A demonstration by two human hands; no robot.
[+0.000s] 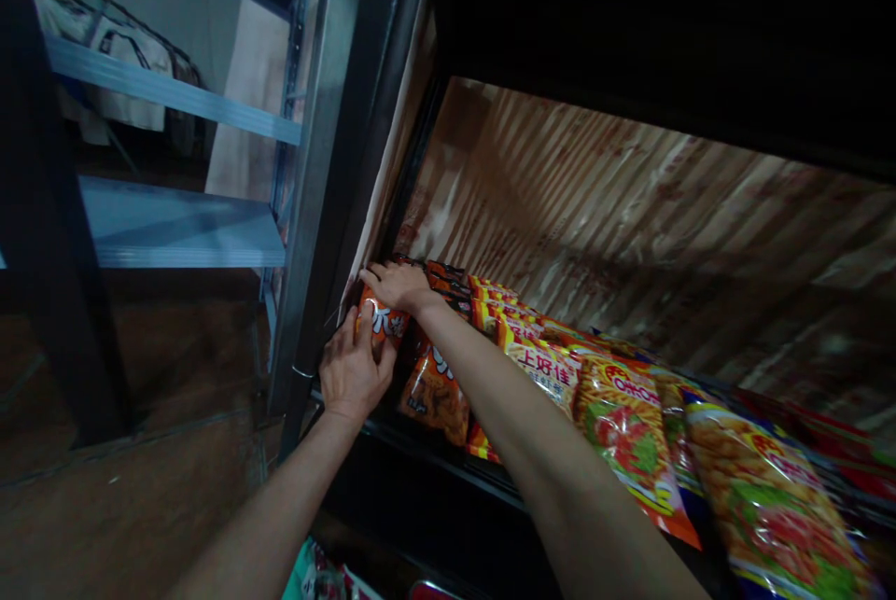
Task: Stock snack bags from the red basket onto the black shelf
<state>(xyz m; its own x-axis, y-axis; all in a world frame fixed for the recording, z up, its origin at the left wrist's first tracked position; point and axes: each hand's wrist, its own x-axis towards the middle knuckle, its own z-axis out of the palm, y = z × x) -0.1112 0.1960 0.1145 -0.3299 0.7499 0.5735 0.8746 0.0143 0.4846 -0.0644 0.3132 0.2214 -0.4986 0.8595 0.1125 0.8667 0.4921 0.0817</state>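
An orange snack bag [384,321] stands at the far left end of a dark shelf [448,460]. My left hand [356,370] presses against its front, fingers curled on it. My right hand [398,286] rests on its top edge, fingers closed over it. Beside it another orange bag [435,392] leans forward at the shelf's lip, under my right forearm. To the right runs a row of yellow and red snack bags [542,367], then larger bags with green and red print [626,432].
A grey metal upright [329,161] frames the shelf's left side. Past it stands a blue rack [175,227] over a brown floor. A striped brown backing [630,199] lines the shelf's rear. Below, some packaging [315,577] shows at the bottom edge.
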